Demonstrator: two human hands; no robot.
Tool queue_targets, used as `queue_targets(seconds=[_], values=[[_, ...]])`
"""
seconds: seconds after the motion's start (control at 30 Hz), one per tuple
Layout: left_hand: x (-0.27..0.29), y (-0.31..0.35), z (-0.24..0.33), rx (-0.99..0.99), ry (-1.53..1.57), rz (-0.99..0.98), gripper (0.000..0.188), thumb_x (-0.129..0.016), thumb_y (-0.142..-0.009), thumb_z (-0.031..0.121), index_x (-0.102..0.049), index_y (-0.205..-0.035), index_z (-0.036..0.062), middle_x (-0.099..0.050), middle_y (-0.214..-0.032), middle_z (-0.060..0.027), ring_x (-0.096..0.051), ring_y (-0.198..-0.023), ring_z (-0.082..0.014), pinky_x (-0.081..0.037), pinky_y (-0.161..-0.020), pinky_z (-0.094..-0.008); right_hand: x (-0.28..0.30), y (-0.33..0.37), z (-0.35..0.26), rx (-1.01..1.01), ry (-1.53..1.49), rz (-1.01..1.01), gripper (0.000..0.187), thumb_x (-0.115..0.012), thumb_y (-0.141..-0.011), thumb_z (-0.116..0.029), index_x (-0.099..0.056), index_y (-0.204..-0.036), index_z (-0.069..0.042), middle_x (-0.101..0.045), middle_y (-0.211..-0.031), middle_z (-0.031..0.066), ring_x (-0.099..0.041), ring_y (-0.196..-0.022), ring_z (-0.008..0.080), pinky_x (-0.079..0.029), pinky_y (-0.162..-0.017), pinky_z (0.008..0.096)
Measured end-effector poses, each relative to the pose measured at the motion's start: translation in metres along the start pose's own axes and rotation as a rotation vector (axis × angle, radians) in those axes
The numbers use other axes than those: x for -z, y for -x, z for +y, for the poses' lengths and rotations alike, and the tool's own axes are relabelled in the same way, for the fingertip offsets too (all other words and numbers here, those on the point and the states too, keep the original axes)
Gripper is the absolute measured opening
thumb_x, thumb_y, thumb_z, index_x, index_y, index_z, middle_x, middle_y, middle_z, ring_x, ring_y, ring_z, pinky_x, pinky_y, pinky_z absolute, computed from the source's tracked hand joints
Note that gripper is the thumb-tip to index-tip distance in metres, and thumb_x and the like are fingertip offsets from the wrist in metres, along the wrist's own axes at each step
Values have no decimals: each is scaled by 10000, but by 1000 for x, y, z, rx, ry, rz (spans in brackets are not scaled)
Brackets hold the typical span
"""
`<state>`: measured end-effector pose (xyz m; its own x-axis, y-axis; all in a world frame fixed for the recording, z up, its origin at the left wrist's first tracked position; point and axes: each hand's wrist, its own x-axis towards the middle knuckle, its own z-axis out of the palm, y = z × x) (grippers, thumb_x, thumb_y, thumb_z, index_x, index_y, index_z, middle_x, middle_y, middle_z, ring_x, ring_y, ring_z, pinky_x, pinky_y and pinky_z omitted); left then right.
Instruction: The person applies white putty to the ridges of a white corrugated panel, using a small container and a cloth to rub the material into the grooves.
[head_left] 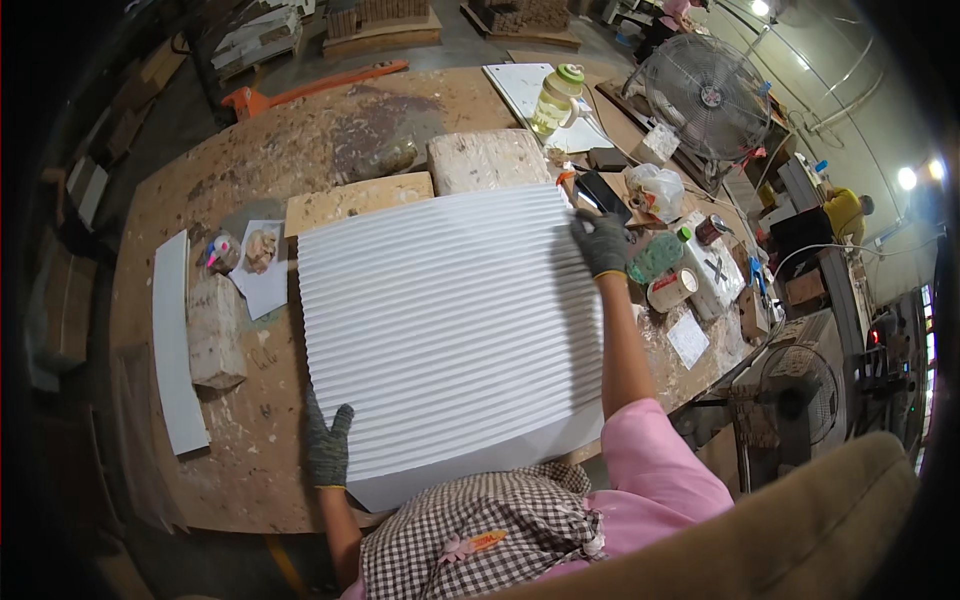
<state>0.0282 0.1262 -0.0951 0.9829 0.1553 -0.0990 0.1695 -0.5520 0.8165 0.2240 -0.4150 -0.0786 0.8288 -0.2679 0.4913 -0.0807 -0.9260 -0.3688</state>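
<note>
A large white ribbed panel [450, 330] lies across the table in front of me, its ridges running from left to right. A smooth light-grey strip [480, 455] shows along its near edge. My left hand [330, 445], in a dark grey knit glove, holds the panel's left edge near the close corner, thumb on top and fingers along the side. At the far right corner, my gloved right hand [602, 245] is closed over the edge, its fingertips partly hidden. Wrapped blocks, one pale [490, 160] and one tan [360, 200], sit against the panel's far side.
Left on the worktable [250, 480] are a narrow white strip [178, 345] and a wrapped block [217, 330]. To the right stand a green bottle [655, 258], a can [672, 290] and a plastic bag [655, 190]. A jug [557, 100] and large fan [708, 97] stand farther back.
</note>
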Motion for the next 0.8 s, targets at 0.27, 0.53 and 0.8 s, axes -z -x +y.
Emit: queue_targets(seconds=[0.27, 0.53, 0.8], values=[[-3, -2, -11, 29, 1, 12, 750, -680, -935, 233, -288, -1526, -9, -414, -1506, -223, -418, -1376, -324, -329, -1147, -393, -8, 56, -39, 139, -250, -108, 159, -770, -785, -207, -763, -925, -133, -653, -810, 162, -621, -758, 333, -505, -691, 432], [1, 1, -7, 40, 29, 17, 761, -688, -927, 269, -302, -1523, -6, -438, -1483, -234, -440, -1358, -335, -343, -1133, -392, 16, 44, 5, 19, 56, -11, 354, -731, -816, -422, -750, -1025, -137, -704, -948, 187, -678, -807, 366, -527, -707, 428], [1, 1, -9, 46, -42, 36, 774, -694, -926, 285, -300, -1518, -20, -438, -1481, -233, -459, -1340, -324, -363, -1117, -394, -50, 100, -243, 358, -198, -316, 155, -643, -848, -263, -655, -865, -109, -615, -802, 217, -594, -825, 413, -497, -726, 515]])
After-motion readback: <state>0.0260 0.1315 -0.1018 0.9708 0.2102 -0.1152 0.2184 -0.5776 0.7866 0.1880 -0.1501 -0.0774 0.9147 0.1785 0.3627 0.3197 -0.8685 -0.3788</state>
